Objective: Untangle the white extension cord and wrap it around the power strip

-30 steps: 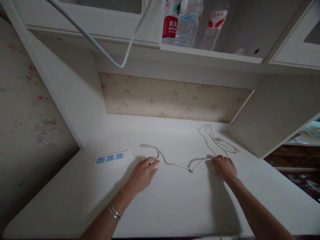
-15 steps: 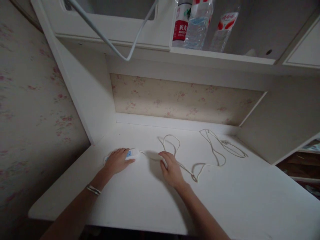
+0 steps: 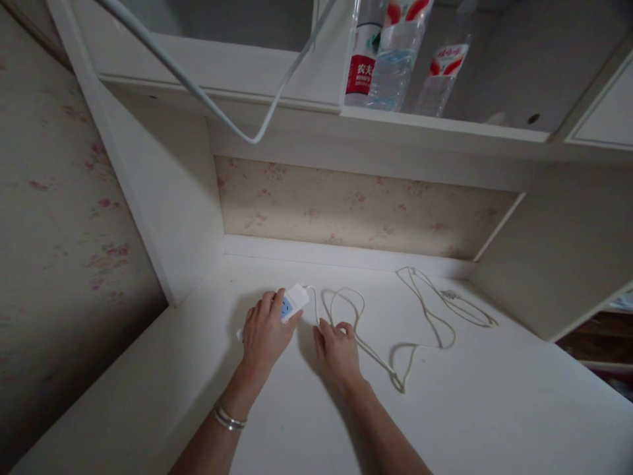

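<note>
Where the hands met the desk (image 3: 469, 409): left hand (image 3: 264, 333) palm-down over the strip (image 3: 295, 300), toward eleven o'clock; right hand (image 3: 339, 349) just beside it, at its three o'clock.
Left fingers: pressed together and curled over the strip, thumb along its side; only the strip's far end showed.
Right fingers: bent, tips on the cord (image 3: 347, 289) at the foot of a small loop; whether they pinched it or only pressed it could not be told.
Done: by the lie of things, one small loop sat formed at the right hand's twelve o'clock, close to the strip.
Left: most of the cord sprawled loose toward two o'clock, in long uneven bends ending at the plug (image 3: 448, 295) near the back wall.
Materials: strip, a hard white plastic bar with blue sockets; cord, thin, pale, limp; desk, smooth matt white board.
Elsewhere: clear plastic bottles (image 3: 395, 59) on the shelf at one o'clock; a metal bracelet (image 3: 228, 417) on the left wrist.
</note>
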A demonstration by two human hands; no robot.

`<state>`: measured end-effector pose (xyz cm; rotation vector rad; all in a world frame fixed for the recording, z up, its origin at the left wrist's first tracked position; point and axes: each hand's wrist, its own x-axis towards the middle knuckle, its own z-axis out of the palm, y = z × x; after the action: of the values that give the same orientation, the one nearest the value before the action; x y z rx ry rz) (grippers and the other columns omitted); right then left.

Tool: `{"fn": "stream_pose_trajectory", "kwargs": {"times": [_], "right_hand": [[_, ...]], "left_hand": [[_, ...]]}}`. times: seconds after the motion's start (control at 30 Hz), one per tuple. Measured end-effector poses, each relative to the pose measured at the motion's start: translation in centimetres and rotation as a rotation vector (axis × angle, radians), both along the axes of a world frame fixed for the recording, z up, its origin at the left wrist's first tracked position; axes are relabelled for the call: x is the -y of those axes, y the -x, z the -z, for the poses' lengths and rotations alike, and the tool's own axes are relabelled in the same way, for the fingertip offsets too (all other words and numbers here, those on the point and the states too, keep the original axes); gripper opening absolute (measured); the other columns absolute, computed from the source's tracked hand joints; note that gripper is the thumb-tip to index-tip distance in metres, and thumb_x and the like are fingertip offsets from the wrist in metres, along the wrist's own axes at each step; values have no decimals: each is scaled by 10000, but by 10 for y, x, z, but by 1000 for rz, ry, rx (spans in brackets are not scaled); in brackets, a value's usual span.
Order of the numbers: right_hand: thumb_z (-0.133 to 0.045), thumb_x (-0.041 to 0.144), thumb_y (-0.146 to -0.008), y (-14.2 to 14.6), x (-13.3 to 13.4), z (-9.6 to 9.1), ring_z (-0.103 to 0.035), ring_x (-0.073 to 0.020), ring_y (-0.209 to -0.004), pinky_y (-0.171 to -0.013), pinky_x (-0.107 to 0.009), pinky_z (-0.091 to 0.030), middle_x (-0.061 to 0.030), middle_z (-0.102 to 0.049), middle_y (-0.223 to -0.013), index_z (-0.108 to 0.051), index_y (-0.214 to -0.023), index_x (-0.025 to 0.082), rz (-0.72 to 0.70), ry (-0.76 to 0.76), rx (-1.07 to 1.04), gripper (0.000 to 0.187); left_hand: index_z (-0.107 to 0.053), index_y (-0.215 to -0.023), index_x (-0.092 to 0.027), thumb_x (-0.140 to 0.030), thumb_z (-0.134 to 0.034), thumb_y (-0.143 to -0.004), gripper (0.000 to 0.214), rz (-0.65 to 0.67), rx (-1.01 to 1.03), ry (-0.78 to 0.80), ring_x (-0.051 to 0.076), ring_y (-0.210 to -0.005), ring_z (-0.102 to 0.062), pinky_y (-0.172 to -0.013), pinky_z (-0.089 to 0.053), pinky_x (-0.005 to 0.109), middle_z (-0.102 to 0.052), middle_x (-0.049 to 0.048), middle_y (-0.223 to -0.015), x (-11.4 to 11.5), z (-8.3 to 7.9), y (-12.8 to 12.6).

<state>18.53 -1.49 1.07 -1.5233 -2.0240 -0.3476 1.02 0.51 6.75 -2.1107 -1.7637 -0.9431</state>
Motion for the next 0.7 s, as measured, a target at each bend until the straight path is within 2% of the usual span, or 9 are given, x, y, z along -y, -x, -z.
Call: {"fn": "stream_pose_trajectory", "kwargs": {"times": [0.1, 0.2, 0.3, 0.37, 0.5, 0.6, 0.7], "right_hand": [[-479, 231, -937, -7, 9, -12, -528, -138, -606, -670, -299, -305, -14, -606, -640, -618, -864, 180, -128, -133, -13, 165], [-574, 278, -896, -13, 17, -24, -463, -120, -569, -634, -297, -276, 8, -538, -574, -585, -699, 183, -336, -231, -14, 219], [-636, 303, -854, -11, 23, -31, -399, -103, -525, -598, -294, -253, 32, -464, -502, -502, -569, 179, -504, -300, -52, 339], [-642, 288, -843, -10, 26, -34, -374, -100, -507, -579, -295, -238, 37, -439, -475, -465, -531, 179, -553, -345, -92, 375], [-563, 239, -878, -13, 26, -38, -361, -100, -485, -570, -292, -255, 37, -426, -456, -444, -515, 188, -526, -346, -258, 385], [-497, 273, -915, -21, 22, -40, -390, -99, -493, -585, -277, -301, 31, -443, -475, -463, -526, 189, -459, -205, -440, 400], [-460, 379, -930, -28, 14, -37, -408, -101, -501, -553, -255, -301, 28, -440, -486, -467, -512, 187, -318, 16, -598, 460]], "left_hand": [[-510, -1267, -218, -330, -612, -834, 459, 1, -74, -5, 269, -969, -581, -842, -419, 395, -608, 100, -1109, -4, 9, 8], [-531, -1259, -263, -183, -637, -784, 493, 87, -141, 6, 269, -1039, -552, -934, -368, 426, -609, 80, -1139, -3, 15, 21], [-546, -1236, -291, -108, -647, -746, 533, 276, -199, 61, 249, -1079, -528, -995, -317, 436, -610, 54, -1160, 2, 17, 24], [-554, -1216, -309, -121, -644, -761, 500, 431, -232, 104, 228, -1072, -528, -999, -309, 435, -616, 35, -1148, 7, 18, 16], [-589, -1146, -309, -172, -624, -808, 366, 631, -236, 150, 207, -1076, -527, -1012, -295, 437, -633, 20, -1081, 17, 20, -8], [-615, -1104, -305, -151, -653, -768, 372, 723, -220, 153, 215, -1097, -524, -1034, -282, 447, -639, 21, -1068, 26, 21, -21], [-627, -1082, -300, -166, -669, -748, 363, 800, -189, 131, 212, -1073, -537, -1007, -321, 434, -648, 20, -1055, 32, 21, -25]]}}
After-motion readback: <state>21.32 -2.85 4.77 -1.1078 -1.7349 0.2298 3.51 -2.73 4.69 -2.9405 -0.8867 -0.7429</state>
